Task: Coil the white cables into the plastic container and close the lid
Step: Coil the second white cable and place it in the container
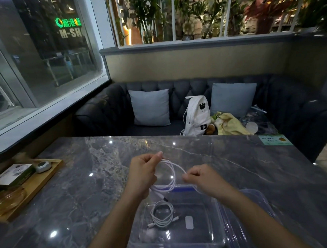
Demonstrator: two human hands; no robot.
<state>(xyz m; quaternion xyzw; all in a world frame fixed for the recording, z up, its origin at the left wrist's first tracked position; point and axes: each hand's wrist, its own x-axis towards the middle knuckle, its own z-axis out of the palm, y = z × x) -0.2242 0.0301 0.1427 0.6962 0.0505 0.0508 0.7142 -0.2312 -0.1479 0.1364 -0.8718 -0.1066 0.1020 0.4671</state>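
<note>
A clear plastic container [218, 212] with blue clips stands open on the marble table in front of me. One coiled white cable [162, 214] lies on its floor beside a small white patch. Above the container's far edge I hold a second white cable [172, 174] in loops. My left hand [142, 173] grips the loops, with thumb and fingers pinching their top. My right hand [201, 178] pinches the strand at the loop's right side. The clear lid [257, 204] lies under or beside the container on the right.
A wooden tray [34, 185] at the table's left edge carries a small box, a white device and an amber glass dish. Beyond the table's far edge is a dark sofa with cushions, a white backpack [197, 116] and bags. A green card [275, 140] lies at the far right corner.
</note>
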